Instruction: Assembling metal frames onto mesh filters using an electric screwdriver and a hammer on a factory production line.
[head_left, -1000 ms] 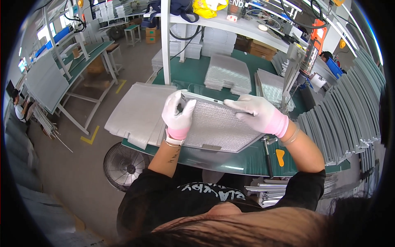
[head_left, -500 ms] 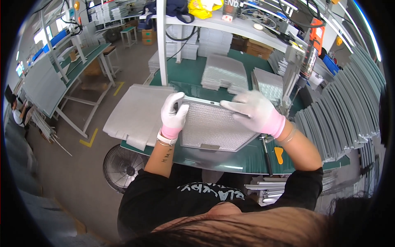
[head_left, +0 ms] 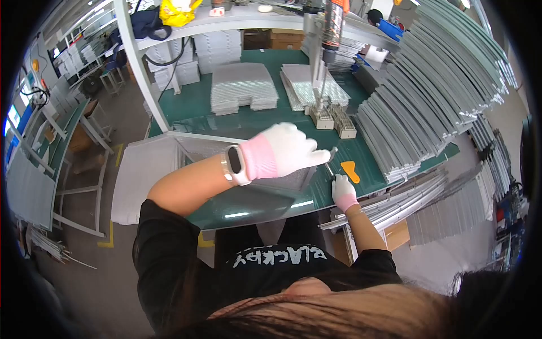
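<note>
My right hand point(head_left: 343, 192) is closed around the handle of a small hammer point(head_left: 331, 165) at the right of the green tabletop. From the left, my left hand point(head_left: 285, 151) reaches across with its index finger stretched out close to the hammer's head; I cannot tell whether it touches. Both hands wear white gloves with pink cuffs. Below my left forearm lies a framed mesh panel point(head_left: 206, 148), its middle hidden by the arm. An orange scraper-like piece point(head_left: 350, 171) lies just right of the hammer.
Pale sheets point(head_left: 144, 175) lie left of the panel. Sheet stacks point(head_left: 243, 87) stand farther back, near two small parts blocks point(head_left: 344, 123). A power screwdriver point(head_left: 333, 28) hangs above. Many metal frame strips point(head_left: 418, 113) lean along the right, with long profiles point(head_left: 389, 195) below.
Both hands have left the panel's upper edge. My right hand has come down and taken the hammer's handle; my left has swung right across the panel. The view has shifted rightward.
</note>
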The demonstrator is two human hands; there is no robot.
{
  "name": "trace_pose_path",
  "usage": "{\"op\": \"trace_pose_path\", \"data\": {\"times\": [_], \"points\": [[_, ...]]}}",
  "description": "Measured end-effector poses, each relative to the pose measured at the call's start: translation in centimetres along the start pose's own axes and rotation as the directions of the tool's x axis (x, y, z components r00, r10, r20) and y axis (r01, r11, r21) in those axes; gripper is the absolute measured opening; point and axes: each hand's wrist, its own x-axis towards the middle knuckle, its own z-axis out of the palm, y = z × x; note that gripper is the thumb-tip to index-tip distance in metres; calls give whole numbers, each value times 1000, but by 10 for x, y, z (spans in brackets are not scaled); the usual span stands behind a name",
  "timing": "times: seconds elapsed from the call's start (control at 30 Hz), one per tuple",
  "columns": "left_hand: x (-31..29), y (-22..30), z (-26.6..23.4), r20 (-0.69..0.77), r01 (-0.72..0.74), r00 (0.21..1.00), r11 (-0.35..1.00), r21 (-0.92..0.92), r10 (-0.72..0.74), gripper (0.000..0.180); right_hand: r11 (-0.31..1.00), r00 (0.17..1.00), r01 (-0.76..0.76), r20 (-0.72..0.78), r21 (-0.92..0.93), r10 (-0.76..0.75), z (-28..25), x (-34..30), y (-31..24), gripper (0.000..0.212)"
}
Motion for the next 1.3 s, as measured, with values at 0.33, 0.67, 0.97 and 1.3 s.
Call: {"op": "trace_pose_path", "data": {"times": [0.33,0.67,0.97,1.3], "points": [[4,29,77,-377,432,820,898,-85,-431,70,614,863,504,-384,607,-329,-248,-83,-26,60],[9,42,84,-444,558,725,827,-70,-527,68,700,721,691,-240,180,-650,-257,-79,-58,57],[11,44,87,-517,509,708,855,-101,-482,50,860,959,172,119,480,-258,-126,-71,-19,60],[22,57,84,-604,553,589,812,-185,-538,30,559,446,801,-838,216,-315,-225,104,-130,71]]}}
